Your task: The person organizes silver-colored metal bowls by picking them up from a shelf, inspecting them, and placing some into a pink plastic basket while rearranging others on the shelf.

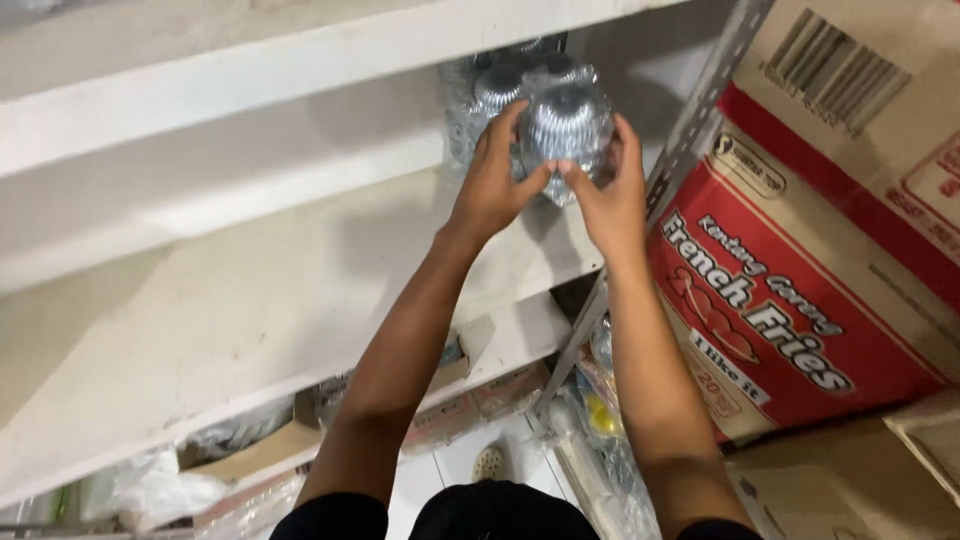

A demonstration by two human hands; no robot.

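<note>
Shiny silver ribbing on the foil cups (566,125) in clear wrap, top centre; plain white shelf (250,300) across the left; at right, a red-and-tan cardboard box (790,310) with white lettering

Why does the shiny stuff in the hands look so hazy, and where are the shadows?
Head view: the clear pack of silvery foil cups catches glare and looks soft, its edges smeared; the left hand and right hand grip it from either side; the arms throw a dim shadow on the white shelf; the red carton is sharper.
</note>
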